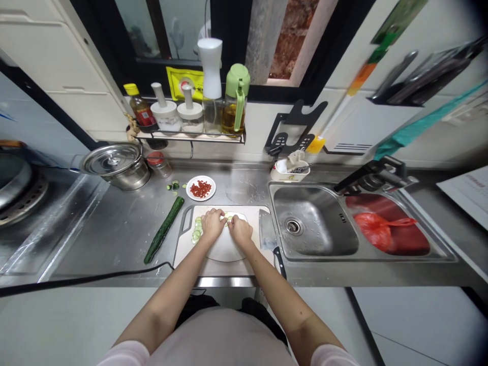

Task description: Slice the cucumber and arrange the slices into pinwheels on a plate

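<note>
My left hand (212,223) and my right hand (241,232) are close together over a white plate (224,253) that lies on a cutting board (186,254). Both have curled fingers, pinching pale green cucumber slices (229,217) at the plate's far side; the fingertips are partly hidden. More cucumber slices (196,233) lie overlapping on the board, left of my left hand. Along the board's right side rests a kitchen knife (268,231), its black handle toward me. A whole cucumber (164,230) lies on the counter to the left.
Behind the board sit a small plate (189,190) of chopped red pieces and some cucumber ends (174,186). A lidded steel pot (127,175) stands back left. To the right is a sink (320,244) with a red plastic bag (373,231). A seasoning rack (190,137) hangs above.
</note>
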Available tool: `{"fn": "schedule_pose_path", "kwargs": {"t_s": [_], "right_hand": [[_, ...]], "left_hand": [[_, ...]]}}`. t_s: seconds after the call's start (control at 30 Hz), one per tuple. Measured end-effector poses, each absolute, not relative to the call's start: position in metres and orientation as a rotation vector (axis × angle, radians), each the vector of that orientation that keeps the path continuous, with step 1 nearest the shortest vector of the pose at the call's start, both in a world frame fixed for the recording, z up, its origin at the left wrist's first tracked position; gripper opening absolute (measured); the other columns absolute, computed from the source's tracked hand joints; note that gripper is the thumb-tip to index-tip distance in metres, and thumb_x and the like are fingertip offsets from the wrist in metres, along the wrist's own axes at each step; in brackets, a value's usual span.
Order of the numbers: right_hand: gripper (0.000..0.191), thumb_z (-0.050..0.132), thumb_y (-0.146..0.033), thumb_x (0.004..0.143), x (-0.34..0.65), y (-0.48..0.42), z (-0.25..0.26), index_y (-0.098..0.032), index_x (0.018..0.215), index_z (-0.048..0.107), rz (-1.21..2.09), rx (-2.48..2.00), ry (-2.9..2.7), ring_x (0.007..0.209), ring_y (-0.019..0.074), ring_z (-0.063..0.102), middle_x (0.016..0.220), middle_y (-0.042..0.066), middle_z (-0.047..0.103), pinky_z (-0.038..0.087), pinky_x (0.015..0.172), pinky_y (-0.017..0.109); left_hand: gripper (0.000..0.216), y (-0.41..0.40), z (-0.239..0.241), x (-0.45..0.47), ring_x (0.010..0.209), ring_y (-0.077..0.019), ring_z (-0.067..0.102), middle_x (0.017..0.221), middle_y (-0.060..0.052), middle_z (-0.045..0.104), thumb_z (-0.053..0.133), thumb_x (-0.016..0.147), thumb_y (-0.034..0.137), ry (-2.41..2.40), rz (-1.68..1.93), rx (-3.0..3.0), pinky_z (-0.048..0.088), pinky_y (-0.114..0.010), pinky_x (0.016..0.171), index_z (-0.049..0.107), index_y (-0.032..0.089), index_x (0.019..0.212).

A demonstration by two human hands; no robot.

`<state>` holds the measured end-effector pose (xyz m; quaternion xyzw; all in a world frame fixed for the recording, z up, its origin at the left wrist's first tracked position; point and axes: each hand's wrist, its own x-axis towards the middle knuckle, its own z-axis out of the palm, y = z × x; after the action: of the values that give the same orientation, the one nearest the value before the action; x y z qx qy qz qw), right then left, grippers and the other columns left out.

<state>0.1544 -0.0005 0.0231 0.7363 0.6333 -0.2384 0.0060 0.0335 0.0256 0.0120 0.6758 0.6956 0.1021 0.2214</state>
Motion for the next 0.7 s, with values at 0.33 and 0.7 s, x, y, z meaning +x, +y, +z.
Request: {"fn": "schedule_pose_path", "kwargs": {"t_s": [0.33,0.7], "right_hand": [[0.025,0.042,-0.037,0.098,0.163,0.011,0.028,-0.02,0.11,0.056,-0.688,2.363,1.925,0.098,0.0216,0.064,0.101,0.01,0.07,0.039,0.076,0.029],[0.029,0.042,-0.041,0.097,0.162,0.007,0.025,-0.02,0.112,0.057,-0.678,2.356,1.947,0.098,0.0221,0.064,0.102,0.01,0.07,0.04,0.078,0.03]], "left_hand": [[0.02,0.025,0.012,0.033,0.105,-0.0259,0.057,0.105,-0.006,0.066,0.059,0.086,0.038,1.919,0.261,1.903,0.036,-0.037,0.088,0.067,0.025,0.099],[0.019,0.026,0.01,0.033,0.104,-0.0262,0.058,0.104,-0.005,0.067,0.059,0.085,0.037,1.923,0.261,1.904,0.037,-0.038,0.088,0.068,0.025,0.097]]}}
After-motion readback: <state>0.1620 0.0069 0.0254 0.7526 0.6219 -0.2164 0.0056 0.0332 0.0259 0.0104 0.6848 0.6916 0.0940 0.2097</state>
